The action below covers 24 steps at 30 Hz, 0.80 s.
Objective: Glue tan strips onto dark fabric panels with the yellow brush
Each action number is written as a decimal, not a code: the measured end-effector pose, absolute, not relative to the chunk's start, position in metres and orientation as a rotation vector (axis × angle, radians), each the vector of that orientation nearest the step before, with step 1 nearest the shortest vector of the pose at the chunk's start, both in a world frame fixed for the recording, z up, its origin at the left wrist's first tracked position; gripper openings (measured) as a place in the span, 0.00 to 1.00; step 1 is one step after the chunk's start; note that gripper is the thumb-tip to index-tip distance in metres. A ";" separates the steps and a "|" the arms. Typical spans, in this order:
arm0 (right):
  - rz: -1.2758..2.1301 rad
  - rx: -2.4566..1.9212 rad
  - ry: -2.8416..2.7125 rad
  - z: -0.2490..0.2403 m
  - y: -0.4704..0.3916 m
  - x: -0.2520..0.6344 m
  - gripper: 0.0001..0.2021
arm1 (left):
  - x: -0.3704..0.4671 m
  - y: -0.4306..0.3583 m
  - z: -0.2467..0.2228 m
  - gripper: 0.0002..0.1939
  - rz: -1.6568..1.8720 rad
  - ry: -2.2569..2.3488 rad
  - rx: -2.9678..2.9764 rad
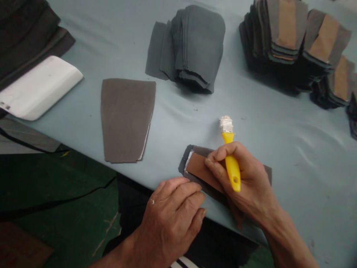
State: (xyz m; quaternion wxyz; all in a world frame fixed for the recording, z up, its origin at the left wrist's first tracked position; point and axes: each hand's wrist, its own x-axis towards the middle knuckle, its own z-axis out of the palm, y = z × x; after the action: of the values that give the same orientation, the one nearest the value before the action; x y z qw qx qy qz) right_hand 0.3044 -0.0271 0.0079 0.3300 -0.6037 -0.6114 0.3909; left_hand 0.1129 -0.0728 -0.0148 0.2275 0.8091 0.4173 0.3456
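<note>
Head view: right hand point(245, 182) grips a yellow-handled brush point(231, 158), bristle end up and caked white, while its fingertips press on a brown strip point(199, 169). The strip lies on a folded grey piece point(187, 158) at the near edge of the worktop point(279, 126). Left hand point(173, 216) holds nothing; fingers curled, tips resting on the near edge of the grey piece. A flat dark-brown cut panel point(125, 119) lies to the left, well apart from the hands. Behind it, a stack of grey pieces point(195, 44). Far right, stacks of finished pieces with brown strips point(301, 41). A white plastic object point(39, 87) sits at far left on dark fabric point(25, 33).
</note>
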 end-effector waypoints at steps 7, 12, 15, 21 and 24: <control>1.001 -1.589 -1.604 0.004 -0.027 0.305 0.06 | 0.113 -0.071 -0.014 0.06 0.937 1.167 2.224; 0.962 -1.642 -1.624 0.004 -0.027 0.304 0.06 | 0.112 -0.071 -0.013 0.06 0.917 1.165 2.220; 0.933 -1.661 -1.649 0.003 -0.027 0.304 0.06 | 0.112 -0.070 -0.012 0.06 0.918 1.163 2.218; 0.870 -1.641 -1.730 0.003 -0.025 0.302 0.06 | 0.111 -0.068 -0.013 0.07 0.921 1.137 2.211; 0.858 -1.632 -1.744 0.003 -0.024 0.301 0.06 | 0.110 -0.068 -0.013 0.07 0.908 1.131 2.215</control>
State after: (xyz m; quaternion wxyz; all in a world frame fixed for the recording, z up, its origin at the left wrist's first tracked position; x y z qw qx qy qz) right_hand 0.3006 -0.0243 0.0032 0.2972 -0.6140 -0.6560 0.3229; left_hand 0.1105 -0.0683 -0.0129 0.2444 0.8112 0.4141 0.3327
